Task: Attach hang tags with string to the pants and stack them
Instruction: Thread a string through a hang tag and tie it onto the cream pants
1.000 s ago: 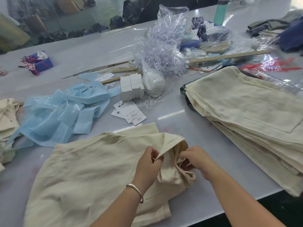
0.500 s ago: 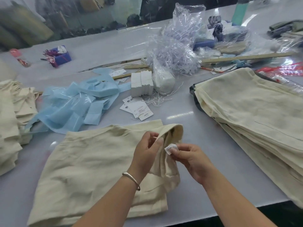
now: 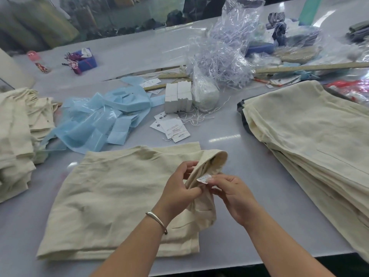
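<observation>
Right now the pants (image 3: 123, 198) are lying folded at the lower centre of the frame on the bench (image 3: 249, 156), with one corner of the waistband turned up. The left hand (image 3: 179, 188) is gripping that raised fabric, fingers curled around it, while the right hand (image 3: 231, 194) is pinching the small sewn-in label (image 3: 204, 179) between thumb and fingertips. This looks like the preparing step: exposing the label loop so a tag can be threaded through it. No hang tag is in either hand yet, so the next move probably calls for one hand letting go and reaching up to the loose hang tags (image 3: 171, 128) with string, lying just above the pants.

Further out, a block of white tags (image 3: 177, 98) is standing near a tangle of clear plastic bags (image 3: 225, 54). Blue plastic sheets (image 3: 97, 122) are spreading at centre left, a finished stack (image 3: 311, 140) is sitting at the right, and another pile (image 3: 16, 132) is waiting at the left edge. Nothing is blocking the reach to the tags.
</observation>
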Motion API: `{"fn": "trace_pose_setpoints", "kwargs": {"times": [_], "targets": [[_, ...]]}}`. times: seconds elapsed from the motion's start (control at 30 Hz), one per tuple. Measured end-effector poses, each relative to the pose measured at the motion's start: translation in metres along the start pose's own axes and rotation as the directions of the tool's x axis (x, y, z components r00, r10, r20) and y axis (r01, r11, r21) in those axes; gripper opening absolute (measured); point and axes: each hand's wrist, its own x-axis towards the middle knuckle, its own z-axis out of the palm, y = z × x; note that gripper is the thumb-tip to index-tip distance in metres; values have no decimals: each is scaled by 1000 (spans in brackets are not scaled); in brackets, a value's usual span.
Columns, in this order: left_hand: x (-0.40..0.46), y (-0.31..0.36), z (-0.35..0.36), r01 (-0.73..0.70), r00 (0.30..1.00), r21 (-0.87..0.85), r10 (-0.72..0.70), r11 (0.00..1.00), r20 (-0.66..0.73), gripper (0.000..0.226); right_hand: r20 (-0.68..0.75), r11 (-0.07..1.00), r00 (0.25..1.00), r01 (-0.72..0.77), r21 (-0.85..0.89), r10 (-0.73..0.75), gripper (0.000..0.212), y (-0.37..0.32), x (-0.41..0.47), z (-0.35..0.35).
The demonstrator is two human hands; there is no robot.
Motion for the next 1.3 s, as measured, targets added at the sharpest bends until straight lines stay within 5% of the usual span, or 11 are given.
{"fn": "trace_pose_setpoints", "kwargs": {"times": [0.2, 0.3, 0.43, 0.63, 0.9, 1.13, 1.23, 1.3], "targets": [[-6, -6, 0, 61, 998, 13, -61, 998, 14, 56, -104, 955, 994, -14, -297, -18, 11, -2, 4, -3], [-8, -7, -7, 105, 994, 18, -106, 994, 33, 52, -288, 739, 912, 24, -674, -291, 16, -10, 15, 2], [-4, -5, -39, 113, 994, -13, -114, 993, -7, 37, -166, 549, 799, 229, -804, -578, 25, -23, 31, 38], [2, -32, -119, 243, 951, -3, -239, 970, -196, 27, 86, 502, 914, 294, -813, -396, 29, -2, 82, 127], [26, -92, -265, 295, 831, -125, -319, 947, -457, 20, 197, 402, 964, 255, -880, -179, 29, 55, 181, 255], [112, -130, -401, 427, 535, -205, -429, 881, -728, 22, 18, 482, 944, 184, -857, -328, 27, 77, 289, 344], [143, -143, -423, 445, 534, -296, -516, 845, -670, 40, -105, 514, 963, 39, -857, -249, 57, 79, 329, 368], [157, -153, -429, 449, 554, -282, -511, 848, -657, 50, -151, 597, 984, -65, -799, -96, 52, 83, 349, 381]]}}
